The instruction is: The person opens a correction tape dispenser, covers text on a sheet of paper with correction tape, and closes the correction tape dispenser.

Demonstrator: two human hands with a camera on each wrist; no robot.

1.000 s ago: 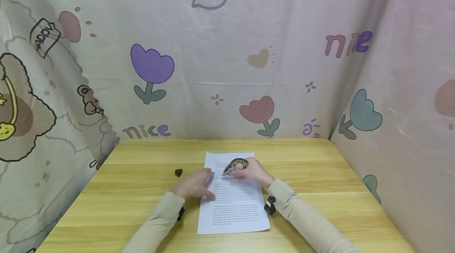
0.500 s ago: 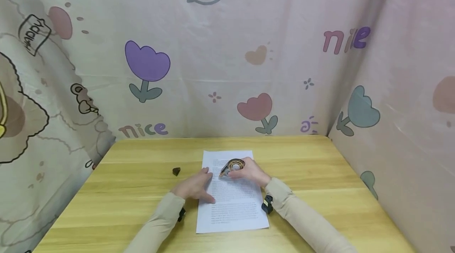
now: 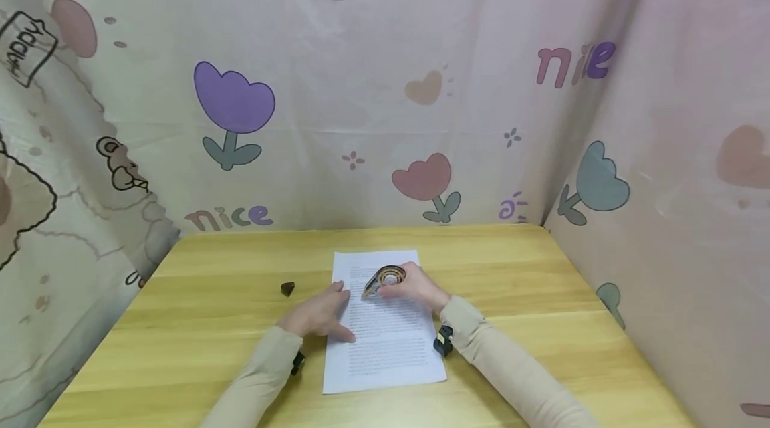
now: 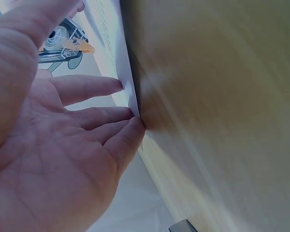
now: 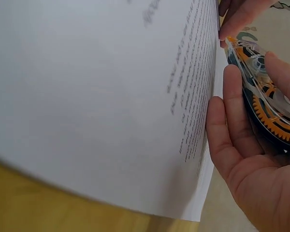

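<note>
A printed sheet of paper lies on the wooden table. Above its upper part, my right hand holds a correction tape dispenser, pinched between thumb and fingers. The dispenser has a clear case with orange gears and a narrow orange tip pointing left; whether the tip touches the paper I cannot tell. My left hand rests at the sheet's left edge, fingers spread and fairly straight, fingertips on the paper. In the left wrist view its fingertips meet the paper's edge.
A small dark cap-like piece lies on the table left of the sheet. Patterned curtains hang behind the table and on both sides.
The head view has turned slightly, so everything shifts left and a little up in it. My right hand keeps hold of the correction tape dispenser; the left stays on the sheet.
</note>
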